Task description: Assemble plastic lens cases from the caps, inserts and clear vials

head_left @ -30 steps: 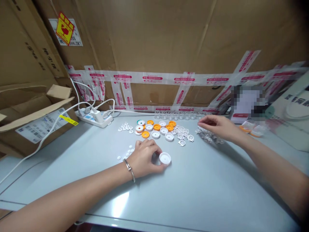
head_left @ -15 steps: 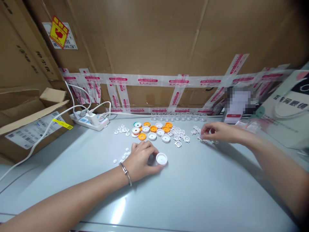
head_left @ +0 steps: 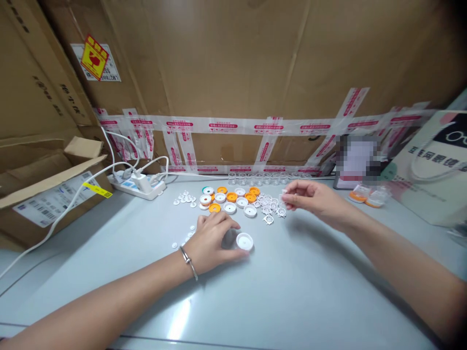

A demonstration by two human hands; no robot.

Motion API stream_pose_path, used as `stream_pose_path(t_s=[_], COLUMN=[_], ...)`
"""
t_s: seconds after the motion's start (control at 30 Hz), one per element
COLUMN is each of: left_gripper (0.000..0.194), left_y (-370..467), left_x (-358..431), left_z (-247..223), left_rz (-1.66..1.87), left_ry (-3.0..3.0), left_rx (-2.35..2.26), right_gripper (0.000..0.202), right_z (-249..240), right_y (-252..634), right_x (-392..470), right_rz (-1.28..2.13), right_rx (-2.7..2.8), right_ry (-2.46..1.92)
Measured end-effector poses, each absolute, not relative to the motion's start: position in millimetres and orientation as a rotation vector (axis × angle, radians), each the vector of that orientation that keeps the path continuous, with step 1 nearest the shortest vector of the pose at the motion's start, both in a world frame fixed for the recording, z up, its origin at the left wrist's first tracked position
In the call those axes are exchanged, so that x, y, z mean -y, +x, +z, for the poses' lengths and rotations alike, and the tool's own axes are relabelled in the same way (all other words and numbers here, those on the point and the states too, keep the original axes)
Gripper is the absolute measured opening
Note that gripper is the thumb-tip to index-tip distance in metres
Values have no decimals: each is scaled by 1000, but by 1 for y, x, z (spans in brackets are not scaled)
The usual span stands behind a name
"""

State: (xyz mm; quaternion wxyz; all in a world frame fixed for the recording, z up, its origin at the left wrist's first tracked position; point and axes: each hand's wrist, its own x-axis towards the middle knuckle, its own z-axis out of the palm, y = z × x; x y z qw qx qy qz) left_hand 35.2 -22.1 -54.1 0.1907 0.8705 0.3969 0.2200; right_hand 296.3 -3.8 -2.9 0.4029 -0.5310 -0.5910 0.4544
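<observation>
My left hand (head_left: 215, 238) rests on the table around a shallow white round cap (head_left: 244, 241), hollow side up. Its thumb lies along the near rim, while the index finger is lifted clear of the far side. My right hand (head_left: 308, 199) is raised at the right of a pile of white spoked plastic pieces (head_left: 269, 219). Between its thumb and fingertips is a small white plastic piece (head_left: 284, 192), mostly covered by the fingers. Left of the pile lie several white round caps (head_left: 250, 211) and orange round caps (head_left: 215, 208).
Small white discs (head_left: 174, 245) lie beside my left wrist, and small white stemmed parts (head_left: 185, 198) farther back. Clear cups (head_left: 259, 179) line the rear. A power strip (head_left: 146, 192), an open carton (head_left: 51, 194), a phone (head_left: 352, 163) and orange-and-clear pieces (head_left: 377, 197) surround the work area.
My right hand has moved left from the loose pieces, carrying a small white piece to the pile's edge. My left fingers have spread slightly around the white cap. The view has shifted a little.
</observation>
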Motion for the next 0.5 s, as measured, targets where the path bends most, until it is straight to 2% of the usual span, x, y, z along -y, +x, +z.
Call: stream_pose_path(t_s=[0.1, 0.2, 0.37, 0.5], left_gripper=[39, 36, 32, 27], left_y=[34, 37, 42, 42], left_x=[22, 27, 36, 34], left_z=[-50, -46, -42, -42], left_rz=[843, 1128, 1344, 1408], left_ry=[2424, 2406, 2359, 2336], left_rx=[-1019, -805, -756, -717], right_gripper=[28, 36, 19, 19], right_z=[-8, -18, -31, -36], right_y=[258, 228, 210, 208], right_x=[26, 44, 56, 56], right_rz=[1469, 1700, 1783, 1803], right_rx=[1227, 1053, 869, 804], right_ry=[-1091, -974, -855, -849])
